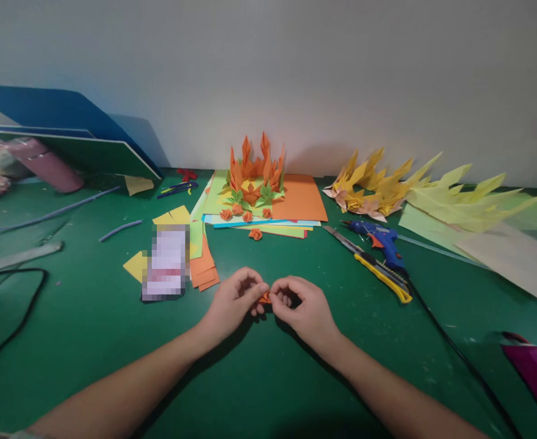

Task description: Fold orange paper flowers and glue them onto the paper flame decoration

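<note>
My left hand (234, 299) and my right hand (302, 305) meet over the green table (90, 341), both pinching a small orange folded paper piece (264, 297) between their fingertips. Most of that piece is hidden by my fingers. Behind my hands lies a stack of coloured paper sheets (298, 198) carrying an orange paper flame-like model (255, 163), green paper leaves and several small orange paper roses (237, 210). One more orange rose (255, 233) rests on the table in front of the stack.
A blue glue gun (381, 241) and a yellow utility knife (378, 271) lie right of my hands, with a black cord (456, 350) running toward me. Yellow paper models (373, 183) sit at the back right. Orange and yellow sheets (202, 268) and a blurred object (166, 262) lie left.
</note>
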A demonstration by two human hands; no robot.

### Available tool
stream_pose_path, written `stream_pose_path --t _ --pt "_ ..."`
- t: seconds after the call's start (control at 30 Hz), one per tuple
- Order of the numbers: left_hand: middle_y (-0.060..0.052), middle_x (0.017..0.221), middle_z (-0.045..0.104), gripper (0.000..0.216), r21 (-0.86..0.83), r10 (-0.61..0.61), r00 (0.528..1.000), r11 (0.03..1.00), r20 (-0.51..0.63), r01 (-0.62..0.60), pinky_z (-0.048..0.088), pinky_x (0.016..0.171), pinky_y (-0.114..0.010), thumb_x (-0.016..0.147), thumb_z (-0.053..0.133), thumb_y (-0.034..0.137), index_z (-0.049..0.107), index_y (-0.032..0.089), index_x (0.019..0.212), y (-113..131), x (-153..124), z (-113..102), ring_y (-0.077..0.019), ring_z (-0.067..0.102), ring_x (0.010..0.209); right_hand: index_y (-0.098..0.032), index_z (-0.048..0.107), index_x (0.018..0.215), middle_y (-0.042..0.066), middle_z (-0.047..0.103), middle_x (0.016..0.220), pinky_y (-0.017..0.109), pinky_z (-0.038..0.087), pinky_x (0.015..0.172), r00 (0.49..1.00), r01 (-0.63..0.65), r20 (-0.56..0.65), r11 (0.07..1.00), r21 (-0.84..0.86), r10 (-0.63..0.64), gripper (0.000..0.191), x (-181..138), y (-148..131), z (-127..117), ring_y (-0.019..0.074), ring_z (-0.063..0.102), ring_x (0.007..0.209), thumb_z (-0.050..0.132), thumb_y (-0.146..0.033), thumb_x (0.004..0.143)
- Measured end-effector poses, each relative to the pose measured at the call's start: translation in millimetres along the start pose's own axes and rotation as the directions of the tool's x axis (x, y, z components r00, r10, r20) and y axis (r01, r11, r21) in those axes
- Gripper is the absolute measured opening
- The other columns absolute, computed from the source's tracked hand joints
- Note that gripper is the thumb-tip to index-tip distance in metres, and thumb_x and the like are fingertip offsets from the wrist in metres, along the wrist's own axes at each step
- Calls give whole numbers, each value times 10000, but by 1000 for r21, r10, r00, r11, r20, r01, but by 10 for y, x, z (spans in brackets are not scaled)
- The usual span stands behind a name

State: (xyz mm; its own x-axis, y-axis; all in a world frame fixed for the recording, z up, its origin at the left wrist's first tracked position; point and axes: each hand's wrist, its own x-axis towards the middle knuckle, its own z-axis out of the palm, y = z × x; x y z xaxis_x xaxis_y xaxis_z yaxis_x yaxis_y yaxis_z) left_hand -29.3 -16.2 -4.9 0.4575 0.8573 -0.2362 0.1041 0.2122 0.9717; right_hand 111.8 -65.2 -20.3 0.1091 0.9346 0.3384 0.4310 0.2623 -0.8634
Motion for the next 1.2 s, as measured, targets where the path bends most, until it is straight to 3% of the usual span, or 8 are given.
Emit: stream_pose_path --t 0.23,0.37,0.47,0.57,0.7,0.8,1.0,1.2 --pt "43 507 588 325 -14 -25 1000 1000 -14 24 454 493 -226 621 740 409 544 162 700 -1 6 -3 -86 537 458 -184 584 631 -21 555 536 193 420 437 998 -61 22 995 76 60 90 28 25 -26 95 491 457 538 -170 707" --pt "26 644 642 407 -63 -45 999 997 -12 44 503 616 -249 500 816 259 603 153 830 -13 5 -7 -106 600 597 -177 568 618 -32 528 514 188 400 416 982 -187 26 966 176 186 93 53 69 -38 85 460 433 538 -209 700" --pt "21 636 655 368 -38 -53 998 998 -20 52 510 647 -266 542 784 250 640 153 867 7 1 -18 -115 606 609 -175 567 625 -33 527 521 191 398 420 980 -196 20 962 188 196 91 51 64 -40 84 456 436 537 -206 705" --pt "21 581 652 308 -35 -78 996 996 -44 77 506 590 -268 548 774 273 667 151 810 41 2 -32 -115 582 543 -178 584 632 -22 544 546 201 407 451 996 -82 -13 993 84 84 112 36 30 -55 93 473 465 530 -170 730" --pt "13 537 647 285 -70 -107 994 992 -30 105 493 546 -258 526 793 338 685 145 706 68 11 -44 -105 550 486 -191 594 655 -8 584 570 233 429 537 979 201 11 967 -155 -202 157 25 7 -100 117 522 527 530 -134 787" --pt "7 508 637 310 -64 -114 993 991 13 114 486 536 -250 537 786 402 697 141 679 63 16 -47 -104 547 472 -190 594 700 14 631 612 253 436 581 925 375 54 877 -302 -377 166 23 21 -123 136 549 574 512 -129 830" --pt "12 520 636 355 3 -137 988 991 74 137 458 517 -223 584 733 483 668 140 648 35 24 -69 -90 551 460 -170 591 724 40 637 632 276 409 582 822 554 178 690 -466 -540 242 11 51 -134 154 529 584 432 -157 907" --pt "26 449 579 441 116 -232 949 971 212 211 402 468 -210 624 654 574 600 142 557 41 19 -122 -84 527 420 -160 591 698 13 549 536 281 325 525 683 724 353 524 -449 -640 328 45 59 -190 147 436 519 367 -146 936"
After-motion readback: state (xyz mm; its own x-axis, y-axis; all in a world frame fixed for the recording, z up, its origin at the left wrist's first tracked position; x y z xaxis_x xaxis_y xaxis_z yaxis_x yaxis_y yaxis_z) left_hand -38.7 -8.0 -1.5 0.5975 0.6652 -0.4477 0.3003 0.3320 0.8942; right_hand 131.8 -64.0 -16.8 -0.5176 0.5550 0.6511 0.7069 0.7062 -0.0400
